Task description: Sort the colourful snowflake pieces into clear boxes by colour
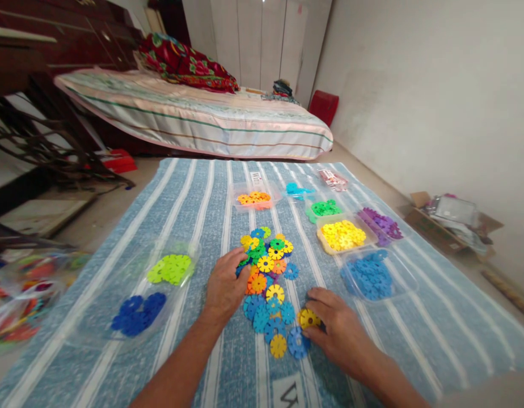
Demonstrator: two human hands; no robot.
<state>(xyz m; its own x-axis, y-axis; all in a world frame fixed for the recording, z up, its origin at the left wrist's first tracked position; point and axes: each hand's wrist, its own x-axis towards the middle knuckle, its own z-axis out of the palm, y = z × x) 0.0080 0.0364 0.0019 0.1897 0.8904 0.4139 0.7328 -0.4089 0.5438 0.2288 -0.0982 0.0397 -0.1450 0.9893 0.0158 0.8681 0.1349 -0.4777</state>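
Interlocking plastic flower discs in mixed colours lie in a loose pile (pixel 265 263) in the middle of the striped cloth. My left hand (pixel 227 280) rests at the pile's left edge, thumb and fingers apart, fingertips touching discs. To the right of the pile, my right hand (pixel 341 320) has thumb and fingers closed around a yellow disc (pixel 308 318). Just beside it lies a blue disc (pixel 298 343), with another yellow disc (pixel 278 345) to its left. Several light-blue discs (pixel 262 318) spread at the near end of the pile.
Clear tubs hold sorted discs: orange (pixel 254 198), green (pixel 325 208), yellow (pixel 342 235), purple (pixel 383 222) and blue (pixel 372 275). Lime discs (pixel 170 268) and dark-blue discs (pixel 138 313) lie in clear containers at left. A bed (pixel 202 122) stands beyond; a cardboard box (pixel 453 224) sits right.
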